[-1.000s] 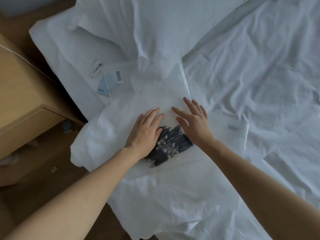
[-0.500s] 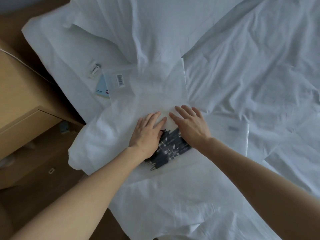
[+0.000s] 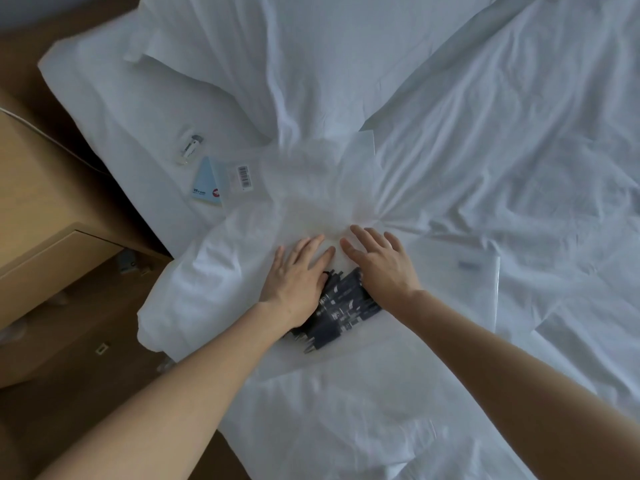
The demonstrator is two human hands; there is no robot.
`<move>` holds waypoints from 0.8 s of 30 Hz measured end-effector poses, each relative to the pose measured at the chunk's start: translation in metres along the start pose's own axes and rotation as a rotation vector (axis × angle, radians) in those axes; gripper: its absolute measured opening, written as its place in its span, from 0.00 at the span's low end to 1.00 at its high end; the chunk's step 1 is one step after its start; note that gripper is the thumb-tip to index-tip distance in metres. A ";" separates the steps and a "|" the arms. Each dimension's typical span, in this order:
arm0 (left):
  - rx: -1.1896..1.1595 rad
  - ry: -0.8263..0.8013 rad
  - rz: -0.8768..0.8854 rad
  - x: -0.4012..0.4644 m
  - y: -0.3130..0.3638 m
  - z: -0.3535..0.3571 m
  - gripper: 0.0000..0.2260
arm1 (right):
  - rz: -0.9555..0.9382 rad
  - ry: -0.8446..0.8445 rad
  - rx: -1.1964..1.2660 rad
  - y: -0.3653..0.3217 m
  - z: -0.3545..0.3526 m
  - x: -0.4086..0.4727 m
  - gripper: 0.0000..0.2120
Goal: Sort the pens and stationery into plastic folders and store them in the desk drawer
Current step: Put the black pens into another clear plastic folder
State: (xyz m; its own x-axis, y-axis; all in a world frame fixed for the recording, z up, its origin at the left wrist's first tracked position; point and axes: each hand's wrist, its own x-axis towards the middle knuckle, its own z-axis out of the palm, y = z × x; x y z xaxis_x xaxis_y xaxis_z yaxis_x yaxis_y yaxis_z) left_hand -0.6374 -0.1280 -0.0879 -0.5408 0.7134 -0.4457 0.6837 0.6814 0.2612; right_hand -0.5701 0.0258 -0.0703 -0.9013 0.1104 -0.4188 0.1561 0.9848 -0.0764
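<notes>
pens (image 3: 341, 306) on bed (image 3: 485, 168), cabinet (image 3: 45, 216) left

A bedroom in a home: a bed (image 3: 485, 168) with rumpled white sheets, a pillow (image 3: 214, 39) at its head, and a wooden nightstand (image 3: 45, 216) just beside it.

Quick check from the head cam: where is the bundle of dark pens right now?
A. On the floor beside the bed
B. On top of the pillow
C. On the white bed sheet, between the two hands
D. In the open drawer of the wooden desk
C: the dark pens lie on the white sheet, with the left hand and the right hand flat on either side.
</notes>
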 end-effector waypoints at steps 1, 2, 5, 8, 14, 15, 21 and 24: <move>0.005 0.022 0.010 -0.001 -0.001 -0.002 0.23 | 0.006 0.015 0.056 0.002 0.001 -0.002 0.29; 0.013 0.058 0.030 -0.003 -0.002 -0.005 0.23 | 0.018 0.050 0.138 0.004 0.003 -0.005 0.29; -0.031 0.190 0.127 -0.007 -0.009 -0.017 0.21 | 0.173 0.273 0.507 0.003 0.008 -0.018 0.26; -0.138 0.331 0.129 -0.011 -0.027 -0.029 0.17 | 0.419 0.423 0.793 0.000 0.006 -0.027 0.21; -0.192 0.487 -0.055 -0.036 -0.074 -0.035 0.14 | 0.591 0.343 1.006 0.013 -0.011 -0.020 0.23; -0.223 0.502 -0.106 -0.043 -0.079 -0.033 0.15 | 0.606 0.312 1.035 0.016 -0.012 -0.020 0.21; -0.751 0.388 -0.395 -0.065 -0.087 -0.021 0.19 | 0.638 0.244 1.191 0.024 -0.010 -0.021 0.07; -0.863 0.343 -0.421 -0.065 -0.080 -0.015 0.11 | 0.605 0.251 1.330 0.021 -0.015 -0.025 0.03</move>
State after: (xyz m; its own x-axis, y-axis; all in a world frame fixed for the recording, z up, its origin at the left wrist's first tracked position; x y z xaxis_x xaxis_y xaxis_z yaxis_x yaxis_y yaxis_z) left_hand -0.6641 -0.2261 -0.0672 -0.8597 0.3047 -0.4100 -0.1074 0.6768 0.7283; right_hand -0.5505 0.0458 -0.0479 -0.5889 0.6055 -0.5354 0.6460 -0.0456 -0.7620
